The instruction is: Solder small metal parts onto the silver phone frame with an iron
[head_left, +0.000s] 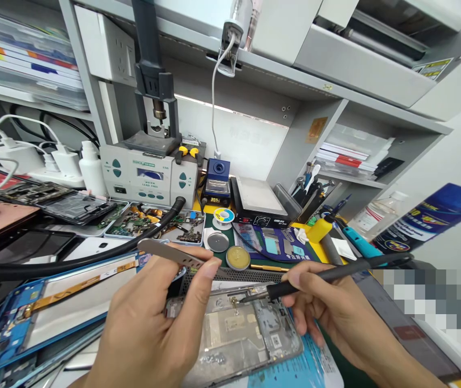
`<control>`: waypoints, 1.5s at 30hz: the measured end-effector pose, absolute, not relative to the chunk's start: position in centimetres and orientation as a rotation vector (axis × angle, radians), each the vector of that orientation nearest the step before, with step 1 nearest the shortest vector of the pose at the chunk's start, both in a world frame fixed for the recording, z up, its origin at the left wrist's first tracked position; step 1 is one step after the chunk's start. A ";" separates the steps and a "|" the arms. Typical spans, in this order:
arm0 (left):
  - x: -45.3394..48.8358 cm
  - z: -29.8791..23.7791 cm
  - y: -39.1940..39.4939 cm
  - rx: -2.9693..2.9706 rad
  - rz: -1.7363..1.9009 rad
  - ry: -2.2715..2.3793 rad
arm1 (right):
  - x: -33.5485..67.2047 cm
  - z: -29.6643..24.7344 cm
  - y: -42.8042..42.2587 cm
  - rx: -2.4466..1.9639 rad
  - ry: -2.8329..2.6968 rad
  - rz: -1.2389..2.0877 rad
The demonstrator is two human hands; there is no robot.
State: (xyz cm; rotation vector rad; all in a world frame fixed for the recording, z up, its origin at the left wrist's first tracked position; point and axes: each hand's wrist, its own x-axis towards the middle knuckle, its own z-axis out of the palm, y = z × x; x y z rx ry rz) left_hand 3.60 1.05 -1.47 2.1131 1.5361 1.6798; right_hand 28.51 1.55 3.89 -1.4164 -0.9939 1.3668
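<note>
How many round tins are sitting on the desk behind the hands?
2: a grey round tin beside the solder spool, and a brass-coloured round tin right of it, just behind the left hand. Clutter may hide more.

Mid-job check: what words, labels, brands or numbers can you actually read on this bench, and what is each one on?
"355": lit display of the blue soldering station.
Grey rework station: brand label and screen too blurred to read.
Blue packet at the right: large print, too tilted and blurred to read.
Blue mat: a line of small characters, unreadable.
Yellow warning sticker on the printer: too small.
Opened phone under both hands: chip markings too small.
</note>
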 end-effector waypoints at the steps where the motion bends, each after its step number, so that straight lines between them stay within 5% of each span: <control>1: 3.5 -1.5 1.0 2.116 1.680 1.533 | 28.5 3.9 1.5 -1.416 -0.992 1.363; 45: 3.5 -1.2 0.8 2.131 1.644 1.520 | 28.4 3.4 1.4 -1.420 -1.065 1.317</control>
